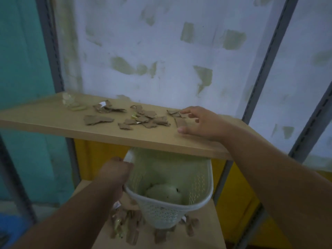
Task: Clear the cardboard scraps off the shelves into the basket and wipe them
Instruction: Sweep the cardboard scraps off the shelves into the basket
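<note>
The right hand [199,123] lies on the upper shelf of pale wood [53,121], near its right end, with fingers spread and relaxed; it holds nothing, and the fingertips reach the nearest brown cardboard scraps [143,117]. The left hand [116,169] is lower, with fingers curled round the rim of the white perforated plastic basket [170,209], which it holds just under the front edge of the upper shelf, with its mouth open towards the camera.

The scraps lie in a loose band along the length of the shelf, so the long axis of the band goes from left to right. All of it is to the left of the right hand, which is the nearer one and the only hand at shelf height. The basket mouth is below the front edge, about under the right part of the band. In my judgement, the coming move is a sweep towards the front edge, so the pieces fall into the basket.

The scraps are thin, flat, torn pieces with rough edges; some overlap. Something pale lies inside the basket; I cannot tell what it is. More brown scraps [129,225] lie on the lower wooden shelf [206,238] around the basket bottom
</note>
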